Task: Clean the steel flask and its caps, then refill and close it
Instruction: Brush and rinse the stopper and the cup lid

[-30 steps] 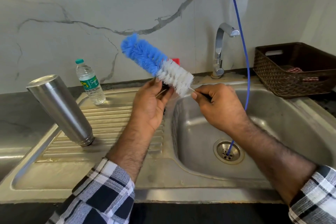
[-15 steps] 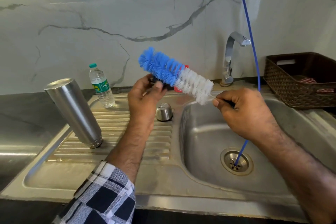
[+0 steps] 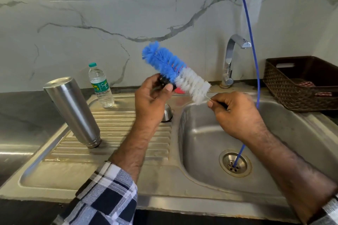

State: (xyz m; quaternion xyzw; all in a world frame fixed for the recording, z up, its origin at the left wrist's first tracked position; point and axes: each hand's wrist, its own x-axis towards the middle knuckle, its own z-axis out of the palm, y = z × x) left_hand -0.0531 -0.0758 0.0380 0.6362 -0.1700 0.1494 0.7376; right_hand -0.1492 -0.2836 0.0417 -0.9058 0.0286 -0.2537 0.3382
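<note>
The steel flask [image 3: 73, 109] stands upside down, leaning, on the ribbed drainboard [image 3: 117, 133] at the left. My left hand [image 3: 153, 100] holds a small black cap [image 3: 163, 80] up against the bristles of a blue and white bottle brush [image 3: 175, 71]. My right hand [image 3: 236, 113] grips the brush's thin handle over the sink basin [image 3: 204, 144]. A steel cup-shaped cap [image 3: 166, 114] sits on the drainboard, partly hidden behind my left hand.
A small plastic water bottle [image 3: 100, 86] stands at the back of the drainboard. The tap [image 3: 232, 56] rises behind the basin. A thin blue tube [image 3: 250, 45] hangs down into the drain [image 3: 235, 164]. A brown woven basket [image 3: 301, 82] sits at the right. Something red [image 3: 180, 90] lies behind the brush.
Both hands and the brush have shifted rightward in view as the camera moved. The black cap now shows between my left fingers at the bristles. The steel cap came into sight.
</note>
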